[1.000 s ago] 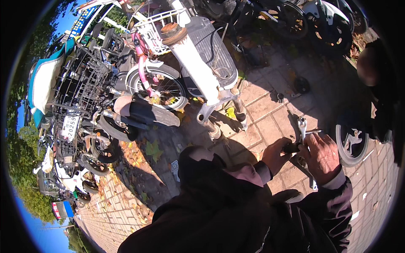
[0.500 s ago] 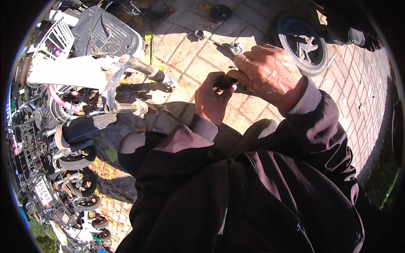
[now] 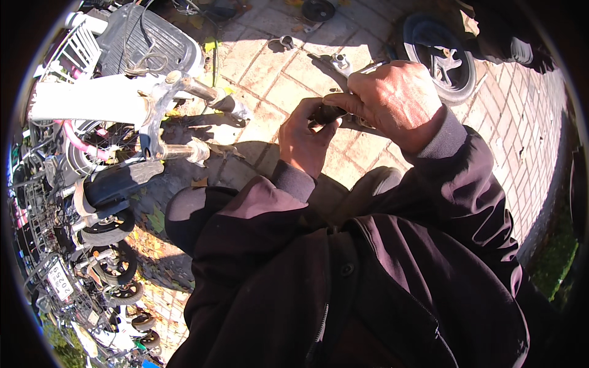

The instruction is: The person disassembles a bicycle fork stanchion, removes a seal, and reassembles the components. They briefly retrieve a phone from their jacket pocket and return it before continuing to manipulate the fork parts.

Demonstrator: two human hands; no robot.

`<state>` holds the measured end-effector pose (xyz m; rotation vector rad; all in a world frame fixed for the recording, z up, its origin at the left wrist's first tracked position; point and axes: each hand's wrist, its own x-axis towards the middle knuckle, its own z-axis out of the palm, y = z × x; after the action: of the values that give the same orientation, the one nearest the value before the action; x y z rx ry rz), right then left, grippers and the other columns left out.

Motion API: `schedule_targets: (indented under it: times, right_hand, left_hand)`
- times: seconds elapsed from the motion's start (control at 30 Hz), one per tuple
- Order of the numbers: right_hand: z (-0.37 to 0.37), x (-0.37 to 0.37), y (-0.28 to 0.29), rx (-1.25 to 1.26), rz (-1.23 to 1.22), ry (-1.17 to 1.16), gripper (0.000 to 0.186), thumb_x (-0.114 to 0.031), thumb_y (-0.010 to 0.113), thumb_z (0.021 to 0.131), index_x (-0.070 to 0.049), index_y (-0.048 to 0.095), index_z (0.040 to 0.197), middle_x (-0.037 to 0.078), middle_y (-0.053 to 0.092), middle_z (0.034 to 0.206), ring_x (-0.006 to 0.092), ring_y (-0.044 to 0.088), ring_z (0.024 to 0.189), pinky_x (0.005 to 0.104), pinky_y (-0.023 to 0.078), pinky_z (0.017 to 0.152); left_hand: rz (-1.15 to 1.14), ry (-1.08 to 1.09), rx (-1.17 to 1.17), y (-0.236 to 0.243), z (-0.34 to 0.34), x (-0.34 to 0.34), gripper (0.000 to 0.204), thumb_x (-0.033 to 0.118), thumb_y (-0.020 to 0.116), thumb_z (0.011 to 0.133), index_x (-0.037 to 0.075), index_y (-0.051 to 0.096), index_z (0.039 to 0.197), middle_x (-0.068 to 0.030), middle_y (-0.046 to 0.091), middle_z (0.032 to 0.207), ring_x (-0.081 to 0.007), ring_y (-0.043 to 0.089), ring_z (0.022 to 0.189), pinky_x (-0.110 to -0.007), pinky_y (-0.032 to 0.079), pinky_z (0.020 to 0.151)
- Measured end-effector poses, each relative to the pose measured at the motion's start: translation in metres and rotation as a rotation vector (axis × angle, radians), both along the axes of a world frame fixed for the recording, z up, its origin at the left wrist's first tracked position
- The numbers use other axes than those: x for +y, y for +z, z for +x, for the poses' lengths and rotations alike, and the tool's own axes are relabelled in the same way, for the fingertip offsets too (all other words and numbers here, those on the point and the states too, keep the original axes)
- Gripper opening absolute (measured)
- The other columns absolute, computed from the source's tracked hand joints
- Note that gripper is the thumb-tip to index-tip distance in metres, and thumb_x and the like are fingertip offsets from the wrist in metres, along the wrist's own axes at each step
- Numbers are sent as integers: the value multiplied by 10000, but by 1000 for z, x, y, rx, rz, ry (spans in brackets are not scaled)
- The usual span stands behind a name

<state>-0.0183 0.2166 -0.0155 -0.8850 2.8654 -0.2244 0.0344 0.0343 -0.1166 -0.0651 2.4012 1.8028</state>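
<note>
My left hand [image 3: 307, 136] grips a small dark cylindrical part [image 3: 326, 114], fingers curled around it, in the middle of the view. My right hand [image 3: 400, 101] bends over it from the right, thumb pressed on the same part and the other fingers curled, partly hiding a bright metal tool beneath them. A silver metal piece [image 3: 339, 62] lies on the pavers just beyond my hands. Left of them, a scooter's front fork [image 3: 153, 126] with two rusty tubes rests beside a white column [image 3: 80, 98].
A loose wheel [image 3: 460, 83] lies at upper right, beside another person's dark-clad leg [image 3: 521, 52]. A black disc [image 3: 317, 10] and a small metal fitting [image 3: 286, 42] sit on the paving [image 3: 264, 73]. A grey ridged footboard [image 3: 144, 40] and parked two-wheelers [image 3: 110, 267] crowd the left.
The view has swung since a second ago, so my hands sit higher and further left in it. Both stay on the dark part; my right hand has shifted slightly.
</note>
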Motion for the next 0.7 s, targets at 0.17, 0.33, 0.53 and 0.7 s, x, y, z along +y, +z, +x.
schedule_targets:
  times: [0.17,0.33,0.53,0.7]
  right_hand:
    - [-2,3,4,129,-364,75,346,-369,717,911,-48,643,1019,146,680,802,335,695,704,373,548,622]
    - [-1,-5,0,97,-164,48,354,-377,681,941,-44,650,1057,128,683,827,313,697,720,359,525,603]
    - [0,1,4,191,-284,89,359,-377,696,932,-42,644,1052,141,664,802,314,686,689,358,513,583]
    - [1,-3,-1,161,-239,85,336,-357,694,934,-30,628,974,134,652,769,333,689,736,394,550,643]
  left_hand:
    - [61,4,25,1,-2,0,292,9,775,824,34,642,1083,-84,715,928,-165,690,839,-307,555,769]
    - [15,-12,-4,3,0,0,289,-36,758,834,13,630,1088,-42,700,966,-106,649,891,-263,538,780]
    - [102,1,-59,2,-1,1,284,-40,749,839,18,630,1091,-38,691,955,-106,645,901,-266,542,763]
    - [-7,-13,-32,4,-1,0,300,-48,750,837,23,632,1104,-40,695,944,-104,651,903,-265,542,763]
